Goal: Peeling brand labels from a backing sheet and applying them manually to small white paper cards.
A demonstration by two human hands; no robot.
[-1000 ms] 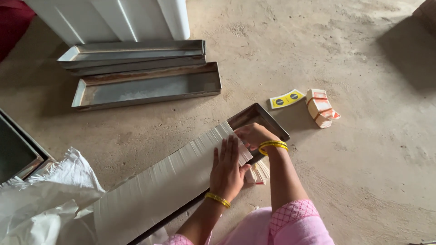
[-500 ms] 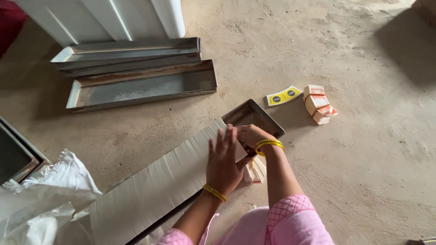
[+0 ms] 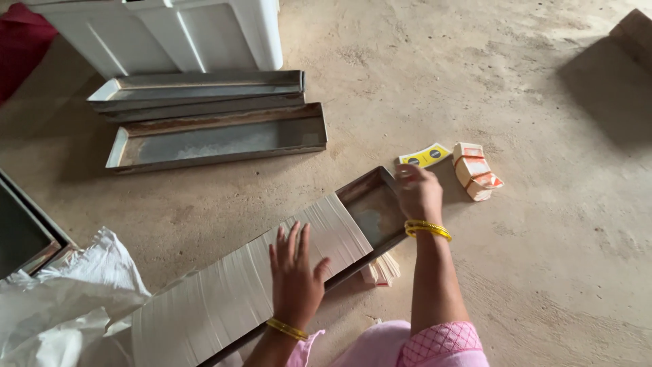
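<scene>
A long metal tray point(image 3: 377, 198) lies slantwise on the floor, filled along most of its length with a tight row of white cards point(image 3: 238, 285); its far end is bare. My left hand point(image 3: 293, 275) hovers open, fingers spread, just over the cards. My right hand point(image 3: 418, 191) is stretched past the tray's far corner, close to a yellow label point(image 3: 424, 155) and a banded bundle of small orange-and-white packets point(image 3: 475, 170). It seems to hold nothing.
Two more long metal trays point(image 3: 217, 139) lie beside a white plastic crate point(image 3: 163, 30) at the back. White plastic sheeting point(image 3: 61, 299) lies at the left next to a dark tray edge point(image 3: 27, 238). A small stack of cards point(image 3: 382, 270) sits under the tray's near side.
My right hand left the row of cards and moved out past the tray's far end toward the yellow label. My left hand lifted and spread over the cards.
</scene>
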